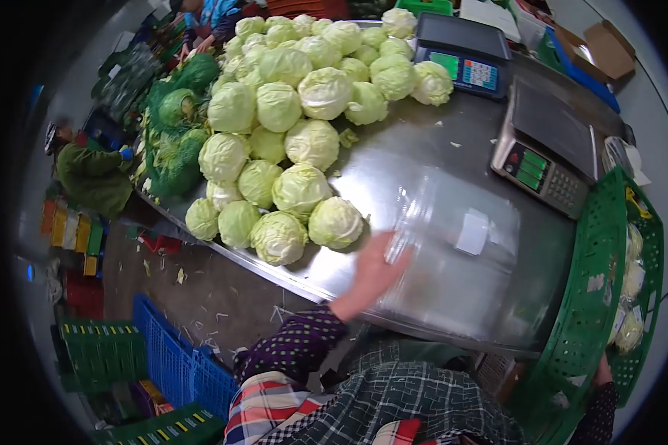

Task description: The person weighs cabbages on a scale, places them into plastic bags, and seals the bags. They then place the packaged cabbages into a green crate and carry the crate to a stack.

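My left hand (378, 268) is over the front of the steel table (393, 148), at the left edge of a stack of clear plastic bags (453, 252); it is blurred by motion, and whether it grips the plastic cannot be made out. A white label (473, 231) lies on the bags. Left of this hand is a large pile of cabbages (278, 106). My right hand (603, 369) is low at the right, by the side of a green crate (597, 252), its fingers mostly hidden. Wrapped cabbages (630, 330) are inside that crate.
Two scales, one dark (464, 52) and one silver (545, 148), stand on the table. Green netting (174, 148) holds cabbages at the left. A person in a green jacket (89, 174) and another in blue (215, 16) are beyond. Blue crates (178, 356) stand on the floor.
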Motion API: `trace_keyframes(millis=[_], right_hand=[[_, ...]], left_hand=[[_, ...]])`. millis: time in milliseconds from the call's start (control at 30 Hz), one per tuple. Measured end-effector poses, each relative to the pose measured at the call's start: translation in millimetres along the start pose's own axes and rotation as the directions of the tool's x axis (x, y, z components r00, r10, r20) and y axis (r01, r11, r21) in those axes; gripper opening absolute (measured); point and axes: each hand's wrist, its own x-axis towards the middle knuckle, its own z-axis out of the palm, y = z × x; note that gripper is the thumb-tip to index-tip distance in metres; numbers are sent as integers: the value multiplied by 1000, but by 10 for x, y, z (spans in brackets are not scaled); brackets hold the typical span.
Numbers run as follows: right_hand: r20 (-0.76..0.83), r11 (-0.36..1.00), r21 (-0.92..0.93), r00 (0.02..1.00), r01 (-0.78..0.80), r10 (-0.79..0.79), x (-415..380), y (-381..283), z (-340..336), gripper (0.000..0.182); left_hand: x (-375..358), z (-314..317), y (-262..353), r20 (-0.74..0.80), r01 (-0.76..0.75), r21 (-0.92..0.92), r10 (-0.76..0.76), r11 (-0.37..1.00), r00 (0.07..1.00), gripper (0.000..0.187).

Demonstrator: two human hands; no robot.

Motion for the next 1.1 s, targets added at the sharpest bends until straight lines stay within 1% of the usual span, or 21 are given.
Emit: trace_keyframes(millis=[67, 133, 167, 200, 233, 300, 400, 467, 500, 533, 600, 633, 667, 733, 800, 900, 933, 967, 1000, 1067, 1100], right_hand=[[-104, 939, -338, 990, 58, -99, 586, 315, -1097, 53], [-276, 225, -958, 775, -176, -569, 313, -514, -125, 47], [-169, 283, -954, 598, 102, -783, 158, -780, 471, 43], [-122, 257, -892, 350, 373, -929, -18, -963, 1126, 39], [-95, 264, -747, 294, 611, -951, -178, -1071, 2038, 34], [286, 77, -698, 375, 712, -882, -191, -1069, 3254, 30], [532, 374, -534, 645, 758, -549, 217, -648, 4940, 36], [620, 593, -404, 685, 697, -383, 605, -312, 5912, 55], [690, 599, -334, 622, 727, -370, 831, -186, 6330, 62], [654, 719, -325, 695, 615, -299, 668, -166, 6750, 67], [736, 659, -277, 596, 699, -322, 851, 35, 7428, 72], [756, 715, -253, 594, 652, -275, 756, 69, 7664, 71], [777, 763, -234, 588, 602, -225, 699, 97, 7846, 71], [808, 941, -278, 578, 196, 118, 712, 145, 8080, 70], [792, 943, -267, 602, 199, 98, 588, 134, 8102, 70], [777, 980, 18, 614, 199, -139, 489, 149, 7938, 62], [801, 970, 183, 549, 159, -240, 400, 29, 7777, 64], [838, 958, 284, 473, 45, -271, 405, -83, 7608, 68], [857, 922, 382, 401, -71, -324, 412, -189, 7410, 71], [847, 922, 339, 489, -189, -211, 309, -348, 6949, 77], [867, 879, 328, 479, -347, -135, 327, -321, 6653, 80]], left_hand=[[333, -575, -346, -362, -153, 364, 291, 919, 886, 44], [673, -1094, -728, -443, 7, 637, 359, 770, 821, 51], [778, -1217, -908, -451, 9, 634, 359, 774, 817, 51], [878, -1305, -1069, -445, 227, 645, 118, 730, 888, 55], [969, -1360, -1105, -437, 413, 661, -125, 627, 891, 59], [1002, -1148, -1013, -461, 384, 676, -46, 629, 886, 62], [934, -1071, -872, -454, 289, 725, 118, 625, 883, 60], [887, -1236, -809, -283, -76, 573, 284, 816, 916, 63], [883, -1289, -673, -350, -176, 335, 295, 926, 889, 56], [917, -1280, -779, -349, -183, 339, 304, 923, 886, 56], [1058, -1284, -1094, -608, 177, 483, 183, 858, 773, 52], [1115, -1313, -1064, -466, 441, 402, -234, 802, 853, 59], [1178, -1345, -1038, -475, 438, 407, -225, 801, 851, 59], [1266, -1370, -980, -376, 559, 340, -436, 756, 818, 70], [1133, -1369, -656, -367, 525, 346, -403, 777, 838, 69], [832, -1307, -283, -503, 177, 469, 97, 865, 859, 58], [715, -1311, -128, -519, 49, 511, 263, 858, 813, 53], [591, -1338, 119, -507, 53, 502, 244, 863, 827, 53], [482, -1370, 398, -399, -168, 513, 407, 842, 822, 54], [340, -1250, 551, -217, -549, 333, 629, 767, 747, 52], [285, -1100, 522, -230, -566, 181, 595, 804, 770, 49]])
